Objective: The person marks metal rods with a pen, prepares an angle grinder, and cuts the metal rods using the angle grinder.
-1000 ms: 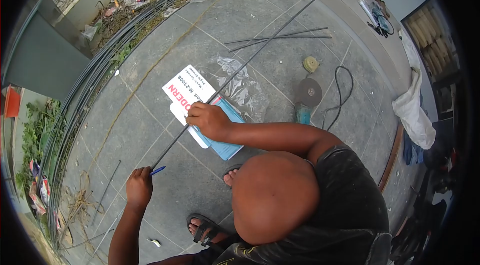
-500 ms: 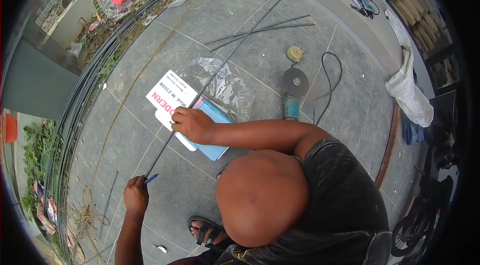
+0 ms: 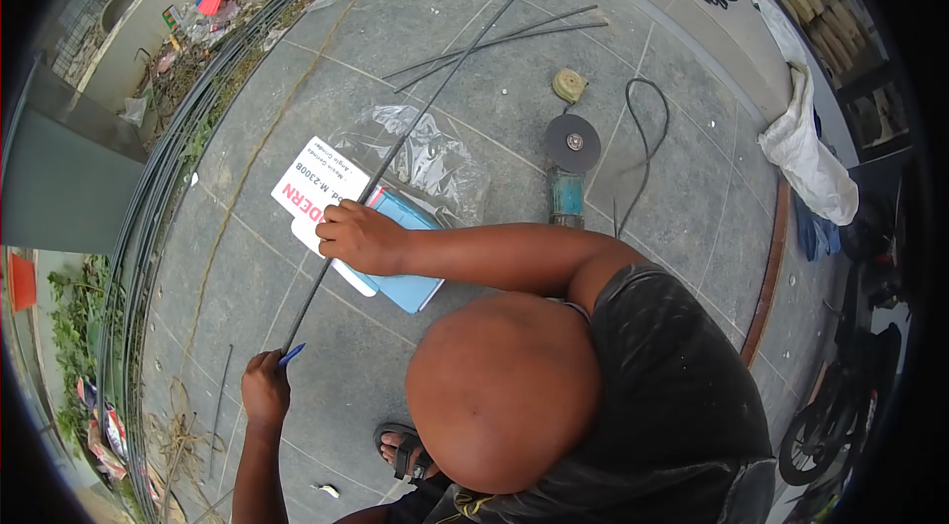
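A long dark metal rod (image 3: pixel 440 94) runs diagonally across the view. My left hand (image 3: pixel 265 389) is closed around its lower end, with a blue pen (image 3: pixel 291 354) sticking out beside the fingers. Further up the rod, my right hand (image 3: pixel 361 237) grips it over a white printed carton (image 3: pixel 318 178) and a light-blue box part (image 3: pixel 413 297). Clear plastic wrap (image 3: pixel 430 158) lies beside the carton, partly under the rod.
An angle grinder (image 3: pixel 567 196) with a dark disc and cord lies to the right, below a yellowish roll (image 3: pixel 568 85). Thin rods (image 3: pixel 534 32) cross on the tiled floor. Long bundled bars (image 3: pixel 163 183) curve along the left. A white sack (image 3: pixel 806 153) is at the right.
The view has shifted, so the floor objects appear further left and slightly higher. Both hands keep hold of the rod, and the pen stays at my left hand.
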`<state>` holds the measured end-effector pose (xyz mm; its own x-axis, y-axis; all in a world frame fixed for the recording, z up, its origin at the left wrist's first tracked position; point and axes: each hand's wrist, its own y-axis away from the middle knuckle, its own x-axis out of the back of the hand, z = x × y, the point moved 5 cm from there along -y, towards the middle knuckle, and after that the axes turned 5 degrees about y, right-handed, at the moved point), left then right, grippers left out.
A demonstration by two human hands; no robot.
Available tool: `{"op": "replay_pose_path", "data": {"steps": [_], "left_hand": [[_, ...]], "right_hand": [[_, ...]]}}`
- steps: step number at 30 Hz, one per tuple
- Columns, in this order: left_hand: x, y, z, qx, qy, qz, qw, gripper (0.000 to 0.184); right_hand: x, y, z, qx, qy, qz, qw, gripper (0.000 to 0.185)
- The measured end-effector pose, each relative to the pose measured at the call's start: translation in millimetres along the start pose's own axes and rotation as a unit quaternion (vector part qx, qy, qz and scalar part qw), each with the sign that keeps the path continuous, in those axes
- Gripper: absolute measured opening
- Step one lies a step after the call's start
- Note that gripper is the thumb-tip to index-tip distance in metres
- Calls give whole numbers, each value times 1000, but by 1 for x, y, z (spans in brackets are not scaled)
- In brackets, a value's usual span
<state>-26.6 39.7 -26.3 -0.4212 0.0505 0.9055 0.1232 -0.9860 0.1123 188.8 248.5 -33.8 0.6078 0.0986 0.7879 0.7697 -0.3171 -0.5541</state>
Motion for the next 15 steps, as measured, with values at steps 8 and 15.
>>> {"op": "replay_pose_path", "data": {"steps": [8, 15], "left_hand": [[-1, -2, -1, 3, 1, -8, 1000, 17], [1, 0, 5, 21, 29, 0, 999, 16]], "right_hand": [[-7, -3, 3, -19, -17, -63, 998, 9], [-11, -4, 3, -22, -31, -81, 996, 12]]}}
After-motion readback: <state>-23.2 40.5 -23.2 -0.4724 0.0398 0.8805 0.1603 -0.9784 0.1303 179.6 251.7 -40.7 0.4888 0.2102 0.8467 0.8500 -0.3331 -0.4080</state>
